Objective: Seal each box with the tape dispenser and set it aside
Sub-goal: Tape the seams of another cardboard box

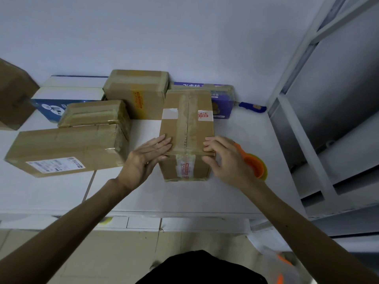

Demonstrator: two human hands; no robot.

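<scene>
Hands, left (pixel 148 155) and right (pixel 222 158), touch taped box (pixel 187 121).

Packing room: taped cartons (pixel 135 93) on white table (pixel 184 193), metal shelving (pixel 307 111).

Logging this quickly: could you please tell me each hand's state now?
Left hand: open, flat on the box.
Right hand: fingers bent on the box's edge; grip cannot be told.

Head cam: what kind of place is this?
Probably a parcel packing station: taped cardboard boxes crowd a white table, an orange tape dispenser lies just right of the middle box, and grey metal shelving stands at the right.
</scene>
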